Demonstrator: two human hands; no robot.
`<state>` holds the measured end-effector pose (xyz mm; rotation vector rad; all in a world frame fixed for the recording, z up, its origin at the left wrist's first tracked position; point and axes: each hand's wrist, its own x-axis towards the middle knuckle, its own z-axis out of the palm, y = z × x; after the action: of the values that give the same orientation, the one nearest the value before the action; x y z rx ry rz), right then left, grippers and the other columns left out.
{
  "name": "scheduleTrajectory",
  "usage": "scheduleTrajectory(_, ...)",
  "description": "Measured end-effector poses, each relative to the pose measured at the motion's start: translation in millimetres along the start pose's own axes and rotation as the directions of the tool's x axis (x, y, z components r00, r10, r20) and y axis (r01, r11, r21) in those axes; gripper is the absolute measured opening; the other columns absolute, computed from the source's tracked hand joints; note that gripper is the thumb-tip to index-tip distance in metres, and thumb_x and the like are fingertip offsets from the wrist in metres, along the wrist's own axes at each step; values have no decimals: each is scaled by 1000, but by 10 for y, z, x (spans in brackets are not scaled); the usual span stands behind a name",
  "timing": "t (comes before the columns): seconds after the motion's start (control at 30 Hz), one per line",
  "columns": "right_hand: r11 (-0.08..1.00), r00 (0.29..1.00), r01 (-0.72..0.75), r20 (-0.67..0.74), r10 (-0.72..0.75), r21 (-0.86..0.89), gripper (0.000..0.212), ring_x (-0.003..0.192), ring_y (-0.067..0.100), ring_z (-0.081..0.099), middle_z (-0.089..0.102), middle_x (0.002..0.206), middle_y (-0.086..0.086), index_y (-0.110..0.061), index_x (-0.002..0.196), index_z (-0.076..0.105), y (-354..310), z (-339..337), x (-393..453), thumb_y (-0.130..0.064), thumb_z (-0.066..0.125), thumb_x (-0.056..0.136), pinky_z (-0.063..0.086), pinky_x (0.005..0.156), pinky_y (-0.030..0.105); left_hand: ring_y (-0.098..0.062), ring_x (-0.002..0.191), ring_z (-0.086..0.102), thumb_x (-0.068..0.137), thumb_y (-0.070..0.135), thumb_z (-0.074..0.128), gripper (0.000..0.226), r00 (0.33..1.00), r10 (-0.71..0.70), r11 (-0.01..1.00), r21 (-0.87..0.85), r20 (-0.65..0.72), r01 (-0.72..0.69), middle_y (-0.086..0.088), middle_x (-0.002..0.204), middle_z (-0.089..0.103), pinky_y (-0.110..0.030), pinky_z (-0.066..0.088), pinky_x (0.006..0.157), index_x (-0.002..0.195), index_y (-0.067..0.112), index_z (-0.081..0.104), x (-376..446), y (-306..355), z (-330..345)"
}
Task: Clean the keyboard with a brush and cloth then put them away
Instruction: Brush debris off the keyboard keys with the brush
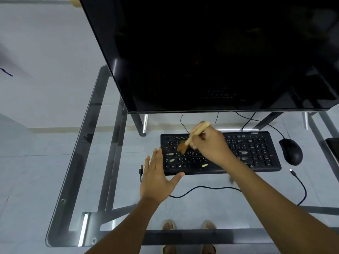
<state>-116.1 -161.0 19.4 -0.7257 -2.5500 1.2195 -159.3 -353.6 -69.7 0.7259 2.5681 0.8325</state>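
Observation:
A black keyboard [256, 153] lies on the glass desk [77, 162], below the monitor. Small pale bits of debris [204, 165] sit on several keys. My right hand [211, 145] grips a wooden-handled brush [194, 136], whose brown bristles rest on the keyboard's left-middle keys. My left hand [157, 176] lies flat with fingers spread at the keyboard's front left corner, thumb against its front edge. No cloth shows in the view.
A large dark monitor [211, 52] stands over the back of the desk. A black mouse [291, 152] sits right of the keyboard. Loose black cables [201, 188] with plugs lie in front. A dark object [333, 145] touches the right edge. My feet show through the glass.

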Motion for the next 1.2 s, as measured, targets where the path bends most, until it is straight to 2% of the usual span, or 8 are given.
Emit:
scheduleTrajectory(0.17,998,990,-18,-141,9,-61,4,67,3,63,61,80,-5,-12,87,58,42,-19,-172,-9,57,90,48,56,14,-20,148,-3,72,79,53,107,1000,-16,1000,-3,11,16,9,160,10,-45,24,114,152,29,3,-23,-1,11)
scheduleTrajectory(0.3,998,976,50,212,-43,-26,3,67,4,65,66,79,-5,-14,88,61,-82,190,-352,-12,59,90,53,60,20,-20,148,-3,72,81,50,107,1000,-22,1000,21,1,22,8,161,9,-45,24,114,152,28,2,-22,-6,13)
scheduleTrajectory(0.47,1000,997,9,-82,-10,-11,2,65,-2,59,61,80,-8,-12,87,60,-6,132,-331,-11,60,89,42,58,9,-20,148,-3,71,79,53,108,1000,-13,1000,9,-4,13,7,160,11,-44,23,114,152,29,2,-35,28,14)
scheduleTrajectory(0.57,998,985,47,166,-38,-49,4,63,-2,63,66,75,-4,-11,87,62,-5,184,-356,-11,60,90,50,58,13,-9,142,-9,76,72,56,103,999,26,1000,6,-25,-26,7,159,13,-42,18,116,152,25,6,-49,38,-5)
scheduleTrajectory(0.7,999,996,3,-87,-7,-45,2,73,4,64,65,87,0,-14,90,59,122,30,-142,-13,58,92,55,63,22,-22,148,-1,69,82,49,108,1000,-12,1000,21,0,12,7,160,12,-45,22,114,152,29,3,-37,19,9)
scheduleTrajectory(0.8,990,996,50,80,-39,-133,6,64,-2,62,67,82,3,-12,90,59,103,-12,-17,-12,53,93,51,56,20,-22,148,-1,69,84,47,109,1000,-22,999,32,5,21,8,160,10,-45,23,114,152,29,1,-30,9,23)
scheduleTrajectory(0.9,994,992,52,-113,-62,-91,8,68,6,66,64,84,3,-11,92,54,54,-10,110,-16,48,95,56,64,28,-21,148,-1,69,83,49,108,1000,-25,999,32,4,24,9,160,11,-46,24,113,152,31,2,-37,-20,34)
scheduleTrajectory(1.2,988,988,124,-76,-131,-94,8,75,9,64,64,95,5,-9,97,57,-140,222,279,-13,50,96,55,70,22,-19,147,-4,68,86,44,109,1000,-21,999,36,8,21,11,160,7,-45,23,115,152,32,-1,-22,6,20)
